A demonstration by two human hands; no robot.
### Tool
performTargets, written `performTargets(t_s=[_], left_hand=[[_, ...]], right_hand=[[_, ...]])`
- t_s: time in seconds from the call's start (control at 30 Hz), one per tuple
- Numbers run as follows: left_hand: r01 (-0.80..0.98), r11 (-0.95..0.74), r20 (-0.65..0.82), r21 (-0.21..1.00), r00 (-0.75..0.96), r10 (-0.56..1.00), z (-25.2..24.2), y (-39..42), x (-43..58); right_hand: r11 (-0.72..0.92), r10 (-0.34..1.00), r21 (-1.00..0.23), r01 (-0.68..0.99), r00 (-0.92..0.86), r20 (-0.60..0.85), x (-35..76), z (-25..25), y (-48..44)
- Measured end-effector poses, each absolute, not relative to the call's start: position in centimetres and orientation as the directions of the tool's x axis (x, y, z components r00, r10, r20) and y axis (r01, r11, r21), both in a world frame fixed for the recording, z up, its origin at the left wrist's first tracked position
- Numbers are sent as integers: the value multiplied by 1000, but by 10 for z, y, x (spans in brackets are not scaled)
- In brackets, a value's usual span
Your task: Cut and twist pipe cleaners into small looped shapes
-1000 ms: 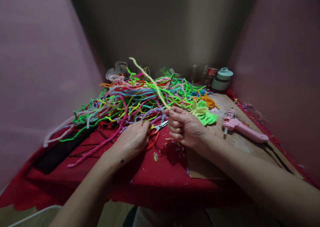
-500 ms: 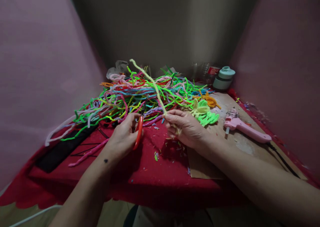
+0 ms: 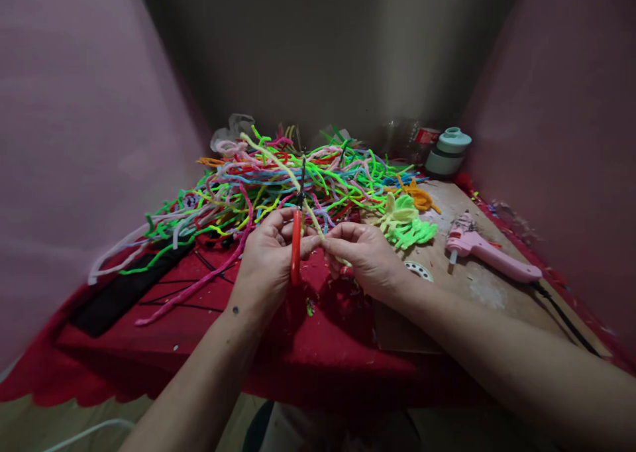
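My left hand (image 3: 263, 263) is closed around a pair of scissors (image 3: 297, 245) with red handles and dark blades that point away from me. In the fingers of my right hand (image 3: 362, 258) is a pale yellow pipe cleaner (image 3: 315, 221). It runs up and left past the scissor blades, which cross it; whether they are closed on it I cannot tell. My left fingertips lie close beside the right ones, near the strand's lower part. Behind both hands spreads a large pile of many-coloured pipe cleaners (image 3: 278, 181).
A brown board (image 3: 477, 293) on the right bears a pink glue gun (image 3: 489, 254), bent green and yellow pieces (image 3: 405, 223), an orange piece (image 3: 420, 197) and a white disc with holes (image 3: 419, 271). A teal-lidded bottle (image 3: 448, 152) stands behind. Red cloth (image 3: 318, 346) covers the table.
My left hand has moved right and brought the scissors, turned more upright, to the pale yellow pipe cleaner. The strand's far end has swung left and lower. The white disc has come into view.
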State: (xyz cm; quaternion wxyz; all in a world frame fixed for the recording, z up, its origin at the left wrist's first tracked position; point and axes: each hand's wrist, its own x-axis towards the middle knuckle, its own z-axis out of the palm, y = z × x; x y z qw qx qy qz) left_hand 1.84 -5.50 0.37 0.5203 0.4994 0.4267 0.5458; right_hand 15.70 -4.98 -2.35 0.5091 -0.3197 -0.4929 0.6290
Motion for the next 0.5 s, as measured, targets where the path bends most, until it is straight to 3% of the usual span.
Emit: performTargets(t_s=[0.2, 0.37, 0.5], left_hand=[[-119, -102, 102, 988, -11, 995, 5, -58, 19], [-129, -90, 89, 988, -9, 996, 8, -60, 22], [-130, -104, 103, 986, -12, 995, 14, -61, 23]], right_hand=[[-57, 935, -951, -303, -350, 55, 158, -23, -51], [-226, 884, -907, -356, -465, -37, 159, -21, -52], [-263, 848, -888, -378, -529, -26, 159, -19, -55]])
